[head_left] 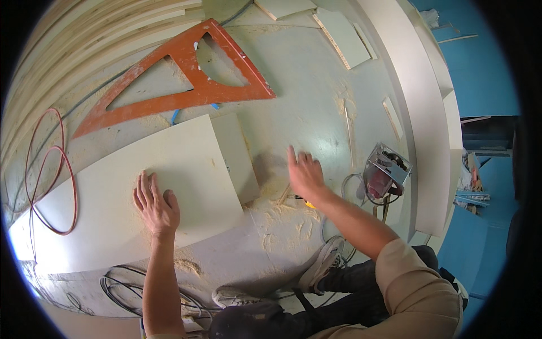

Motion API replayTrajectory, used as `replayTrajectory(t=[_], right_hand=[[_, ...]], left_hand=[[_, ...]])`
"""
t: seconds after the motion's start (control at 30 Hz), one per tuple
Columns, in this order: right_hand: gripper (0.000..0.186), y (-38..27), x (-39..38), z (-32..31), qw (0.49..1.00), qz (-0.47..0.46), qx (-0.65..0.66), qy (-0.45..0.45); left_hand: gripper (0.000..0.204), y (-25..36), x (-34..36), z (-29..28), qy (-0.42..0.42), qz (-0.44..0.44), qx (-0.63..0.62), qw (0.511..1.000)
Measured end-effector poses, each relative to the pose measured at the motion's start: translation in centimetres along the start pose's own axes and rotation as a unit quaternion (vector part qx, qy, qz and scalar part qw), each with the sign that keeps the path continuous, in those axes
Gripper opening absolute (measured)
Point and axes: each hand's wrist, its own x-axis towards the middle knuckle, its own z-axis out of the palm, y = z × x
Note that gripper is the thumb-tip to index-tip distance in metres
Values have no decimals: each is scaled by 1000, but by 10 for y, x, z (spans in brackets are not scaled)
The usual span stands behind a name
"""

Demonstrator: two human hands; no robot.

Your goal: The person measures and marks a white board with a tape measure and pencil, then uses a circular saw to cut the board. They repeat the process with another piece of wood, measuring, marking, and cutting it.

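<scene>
A large pale board [197, 161] lies on the floor at the left. My left hand [156, 208] rests flat on it, fingers stretched out and holding nothing. Over the bare floor right of the board, my right hand [306, 176] hangs with one finger extended and the others loosely bent; nothing shows in it. A small yellow-and-black object [309, 204] sits by my right wrist, partly hidden. Another pale panel [237, 161] sticks out from under the board's right end. Beyond the board lies an orange-red metal set square [186, 76] with cut-out openings.
A handheld power saw [387, 176] with a cord stands at the right. Sawdust [288, 226] and thin wood strips [349, 135] litter the floor. Board offcuts [341, 37] lie at the back. A red hose [74, 198] loops at the left; black cables [121, 291] coil near my feet.
</scene>
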Motion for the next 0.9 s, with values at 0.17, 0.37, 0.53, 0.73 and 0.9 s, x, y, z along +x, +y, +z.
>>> replayTrajectory(t=[0.17,0.37,0.53,0.73,0.9], right_hand=[[59,-34,138,-47,964,-173,141,141],[40,-43,216,-23,963,-155,7,219],[38,-33,206,-66,971,-209,-23,113],[23,-2,167,-171,960,-234,-63,137],[27,28,97,-230,988,-144,-8,55]], left_hand=[[57,6,4,2,-4,-8,-3,1000],[57,-1,5,2,6,0,-54,999],[59,-11,0,0,-12,-23,-47,999],[57,-9,-4,0,6,-31,-57,998],[58,-5,-2,0,17,-27,-61,998]])
